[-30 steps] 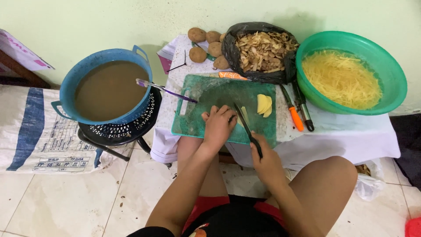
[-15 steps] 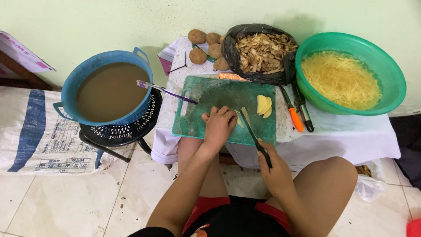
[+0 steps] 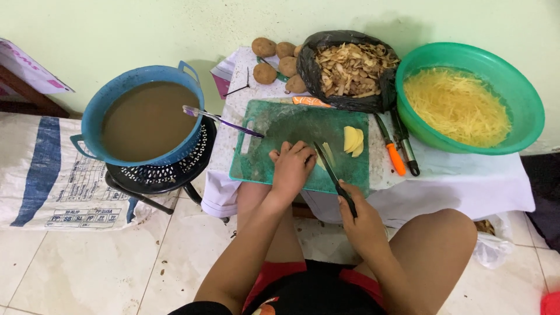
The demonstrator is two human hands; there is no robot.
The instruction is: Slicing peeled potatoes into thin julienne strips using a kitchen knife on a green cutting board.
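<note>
My left hand [image 3: 290,168] presses down on a peeled potato piece, mostly hidden under the fingers, on the green cutting board [image 3: 274,125]. My right hand [image 3: 361,219] grips the black handle of a knife [image 3: 332,172], whose blade lies against the potato right beside my left fingers. A few pale potato slices [image 3: 353,140] lie on the board to the right of the blade.
A green bowl [image 3: 525,96] of shredded potato stands at the right. A black bag of peels [image 3: 350,67] and whole potatoes [image 3: 264,73] sit behind the board. An orange-handled tool [image 3: 392,151] lies beside it. A blue tub [image 3: 93,116] of brown water with a toothbrush [image 3: 219,121] stands at the left.
The knife drew back toward me half a second ago, and now the blade sits forward against the potato again. My left hand has stayed on the potato.
</note>
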